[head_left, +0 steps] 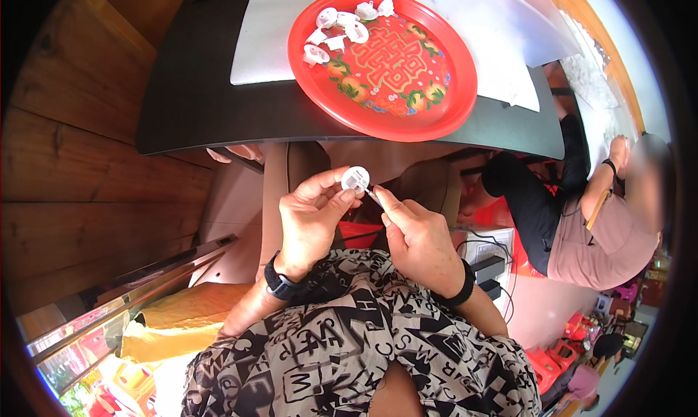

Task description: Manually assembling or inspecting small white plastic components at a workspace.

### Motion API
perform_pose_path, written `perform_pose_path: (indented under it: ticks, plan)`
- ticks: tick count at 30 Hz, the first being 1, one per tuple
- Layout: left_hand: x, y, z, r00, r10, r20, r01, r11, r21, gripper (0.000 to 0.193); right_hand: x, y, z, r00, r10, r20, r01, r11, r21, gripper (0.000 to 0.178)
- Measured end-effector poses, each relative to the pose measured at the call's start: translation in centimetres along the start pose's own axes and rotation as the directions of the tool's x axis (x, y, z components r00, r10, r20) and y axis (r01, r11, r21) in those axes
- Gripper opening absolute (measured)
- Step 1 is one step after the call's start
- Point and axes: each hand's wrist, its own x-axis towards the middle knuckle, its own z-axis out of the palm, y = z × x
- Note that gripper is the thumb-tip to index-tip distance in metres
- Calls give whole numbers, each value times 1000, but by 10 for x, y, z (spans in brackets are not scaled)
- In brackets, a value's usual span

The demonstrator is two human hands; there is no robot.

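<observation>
Between the thumb and fingers of my left hand [311, 217] is a small round white plastic part [355, 177], its face turned up. My right hand [418, 235] is closed around a thin pointed tool [374, 197], whose tip touches or nearly touches the white part. The tool's exact kind is hidden by my fingers. Both hands are held above my lap, in front of the table edge. Beyond them, a red tray [458, 115] with a gold, fruit and leaf pattern holds several similar white plastic parts [356, 31] along its far left side.
The tray rests on a black table [211, 111] partly covered by a white sheet [262, 42]. A wooden panel wall [94, 148] stands at left. Another person [603, 235] sits at right. Near my right arm are black boxes with cables [488, 271].
</observation>
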Motion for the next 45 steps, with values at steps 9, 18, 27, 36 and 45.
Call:
perform_pose_path:
  ticks: [9, 18, 27, 36, 45]
  plan:
    - [0, -2, -5, 999, -19, 44, 21, 999, -34, 28, 1, -6, -11, 996, -89, 21, 91, 946, -311, 52]
    - [1, -2, -7, 995, -75, 59, 77, 996, -37, 28, 2, -4, -15, 983, -152, 102, 183, 858, -480, 58]
    - [3, -3, -8, 992, -91, 85, 96, 993, -65, 24, 8, -3, -23, 944, -235, 230, 328, 736, -592, 55]
    - [3, -3, -13, 974, -199, 105, 201, 979, -13, 23, 21, -6, -33, 877, -255, 407, 462, 684, -565, 50]
    - [2, 5, -8, 961, -196, 196, 131, 944, 302, 23, 36, -14, -53, 745, -308, 592, 609, 676, -415, 29]
